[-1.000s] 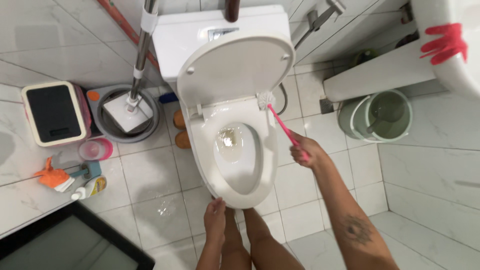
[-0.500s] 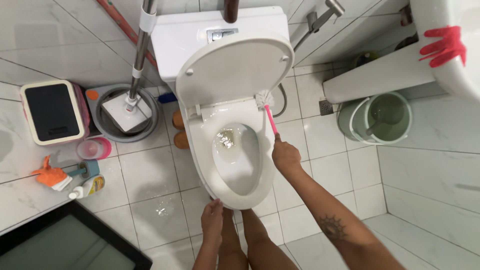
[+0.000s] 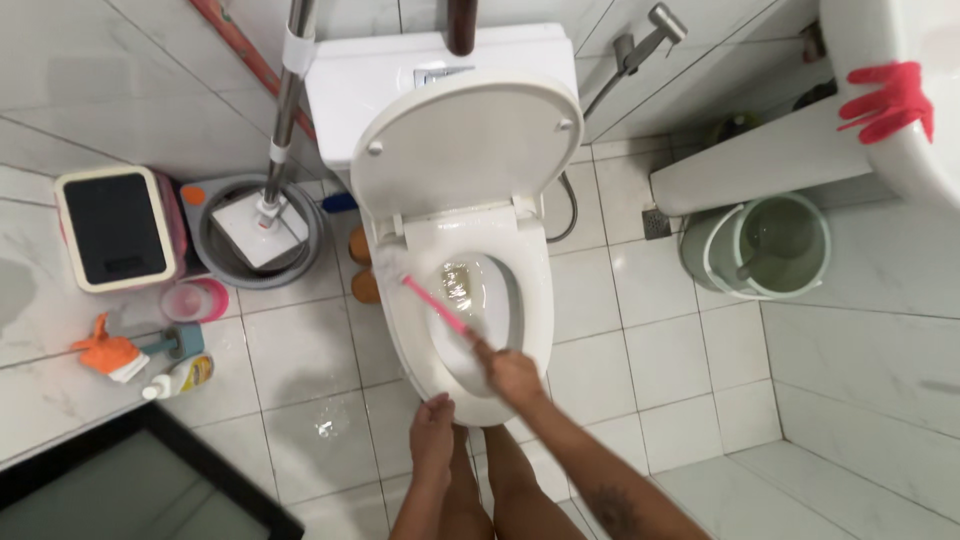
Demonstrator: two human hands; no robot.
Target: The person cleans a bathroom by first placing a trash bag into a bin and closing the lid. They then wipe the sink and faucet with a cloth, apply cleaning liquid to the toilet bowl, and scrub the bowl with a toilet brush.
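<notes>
The right hand (image 3: 515,375) is wrapped tight around the pink toilet brush (image 3: 432,303). The brush reaches up and left from that hand, its white head on the toilet seat (image 3: 535,300). The left hand (image 3: 432,430) rests loose and holds nothing, just below the bowl's front edge.

Both arms are bare with no sleeves, a dark tattoo (image 3: 612,505) marks the right forearm, and both legs are bare.

Tiled floor (image 3: 640,330) — toilet (image 3: 470,300), buckets (image 3: 765,245)
</notes>
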